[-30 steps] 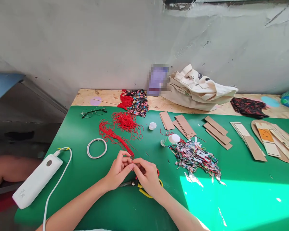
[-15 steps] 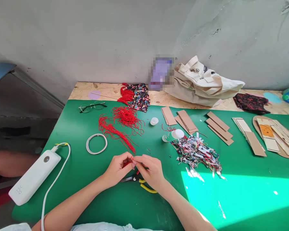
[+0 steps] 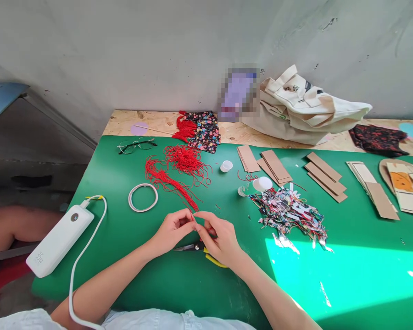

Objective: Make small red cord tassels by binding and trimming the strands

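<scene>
My left hand (image 3: pixel 175 230) and my right hand (image 3: pixel 218 236) meet at the fingertips over the green table, both pinched on a thin red cord. Most of that cord is hidden by the fingers. Under my right hand lie scissors (image 3: pixel 216 261) with yellow handles, their blades pointing left. Just beyond the hands a long bundle of red cords (image 3: pixel 172 183) stretches toward my fingertips. Behind it is a tangled red pile (image 3: pixel 186 160). A white ring (image 3: pixel 143 197) rests to the left of the cords.
A white power bank (image 3: pixel 60 240) with a cable is at left, glasses (image 3: pixel 136 145) behind. Toward the right are a small cup (image 3: pixel 226 166), a tipped clear container (image 3: pixel 246 189), fabric scraps (image 3: pixel 292 215) and cardboard strips (image 3: pixel 275 166). A cloth bag (image 3: pixel 306 110) leans on the wall.
The camera view has shifted, moving the table items up and mostly rightward in the picture. My hands stay together, with the fingers slightly rearranged at the cord.
</scene>
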`<state>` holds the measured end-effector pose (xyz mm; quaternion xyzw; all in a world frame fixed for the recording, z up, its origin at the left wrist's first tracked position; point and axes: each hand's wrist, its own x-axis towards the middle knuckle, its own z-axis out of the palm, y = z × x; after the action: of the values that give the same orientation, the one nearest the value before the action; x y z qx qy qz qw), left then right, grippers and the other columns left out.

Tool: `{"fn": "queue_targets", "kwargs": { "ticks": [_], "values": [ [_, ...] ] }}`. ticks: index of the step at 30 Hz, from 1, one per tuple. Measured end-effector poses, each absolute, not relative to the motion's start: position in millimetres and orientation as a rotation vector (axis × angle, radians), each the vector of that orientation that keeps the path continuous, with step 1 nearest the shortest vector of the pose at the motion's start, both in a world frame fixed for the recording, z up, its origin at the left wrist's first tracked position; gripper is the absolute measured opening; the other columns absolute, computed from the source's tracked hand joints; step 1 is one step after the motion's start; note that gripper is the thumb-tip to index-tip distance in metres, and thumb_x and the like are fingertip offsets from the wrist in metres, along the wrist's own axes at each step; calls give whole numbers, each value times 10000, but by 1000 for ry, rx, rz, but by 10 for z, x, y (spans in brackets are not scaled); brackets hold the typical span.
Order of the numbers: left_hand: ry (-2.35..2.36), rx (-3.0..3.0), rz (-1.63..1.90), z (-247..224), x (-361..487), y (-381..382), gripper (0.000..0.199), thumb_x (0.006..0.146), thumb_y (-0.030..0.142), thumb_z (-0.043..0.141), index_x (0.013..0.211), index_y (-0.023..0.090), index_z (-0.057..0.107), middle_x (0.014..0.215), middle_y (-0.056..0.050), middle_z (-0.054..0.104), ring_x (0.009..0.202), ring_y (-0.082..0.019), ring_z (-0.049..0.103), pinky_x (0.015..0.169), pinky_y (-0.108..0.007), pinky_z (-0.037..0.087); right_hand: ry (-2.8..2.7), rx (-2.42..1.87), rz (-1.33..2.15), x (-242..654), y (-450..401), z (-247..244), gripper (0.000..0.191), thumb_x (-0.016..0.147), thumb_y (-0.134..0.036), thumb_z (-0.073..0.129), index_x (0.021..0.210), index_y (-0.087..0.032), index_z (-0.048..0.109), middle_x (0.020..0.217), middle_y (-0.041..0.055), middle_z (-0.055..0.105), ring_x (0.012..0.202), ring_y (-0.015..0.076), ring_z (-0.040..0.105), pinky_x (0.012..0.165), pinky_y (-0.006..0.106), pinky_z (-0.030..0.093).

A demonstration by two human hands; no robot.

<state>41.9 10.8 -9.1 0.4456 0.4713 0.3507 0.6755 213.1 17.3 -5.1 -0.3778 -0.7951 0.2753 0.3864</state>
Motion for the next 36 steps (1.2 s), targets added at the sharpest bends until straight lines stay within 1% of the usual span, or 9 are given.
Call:
{"fn": "queue_targets", "kwargs": {
  "ticks": [2,5,7,10,14,20,26,31,36],
  "values": [
    [1094,995,863,-92,409,127,300,858,410,615,743,145,536,748,28,483,647,-40,421,619,-198,360,-2039,-993,646,2141,176,-44,170,957,-141,482,1112,-181,540,604,-54,486,488,93,438,498,219,407],
    [1140,1012,972,-103,394,144,294,857,424,624,766,147,593,838,6,497,679,-42,445,598,-196,350,-2081,-1018,575,2135,179,-50,141,950,-124,466,1060,-182,534,821,47,580,704,144,557,626,254,490],
    [1164,1029,1012,-114,390,148,281,848,414,643,760,148,615,852,-2,498,696,-46,453,590,-195,349,-2119,-1026,549,2114,172,-63,140,944,-102,465,1041,-176,535,915,88,593,820,176,578,707,283,518],
    [1175,1042,1027,-133,395,146,282,859,415,631,759,152,613,840,1,489,662,-39,434,564,-192,343,-2154,-1030,530,2072,147,-86,166,941,-76,460,1058,-170,532,932,95,597,860,191,578,761,301,528],
    [1160,1058,1012,-157,396,140,310,881,443,591,764,155,582,855,8,482,597,-23,407,530,-194,339,-2136,-1064,527,2033,127,-104,171,946,-80,463,1086,-148,533,1022,132,582,901,191,573,768,297,524],
    [1183,1144,1006,-180,380,121,263,905,396,571,791,163,615,844,-18,571,749,-77,494,647,-207,399,-2134,-1054,578,2025,134,-115,115,969,-117,464,925,-187,544,781,34,587,710,153,505,631,264,457],
    [1216,1241,1034,-132,395,101,243,916,362,554,776,170,606,822,-21,615,805,-102,544,772,-240,432,-2097,-1047,620,2014,113,-135,224,975,-129,460,764,-203,469,665,-1,519,626,130,434,566,257,378],
    [1235,1287,1060,-106,414,96,230,921,334,541,762,174,588,799,-16,603,783,-103,545,752,-239,436,-2088,-1034,653,1998,97,-110,251,968,-110,455,736,-206,444,642,-9,500,608,124,391,556,258,345],
    [1262,1304,1075,-119,429,84,223,921,296,539,737,174,569,776,-6,584,765,-94,536,744,-229,434,-2090,-1007,664,2001,102,-82,313,956,-89,458,683,-211,366,594,-25,407,584,125,319,532,264,291]
  ]
}}
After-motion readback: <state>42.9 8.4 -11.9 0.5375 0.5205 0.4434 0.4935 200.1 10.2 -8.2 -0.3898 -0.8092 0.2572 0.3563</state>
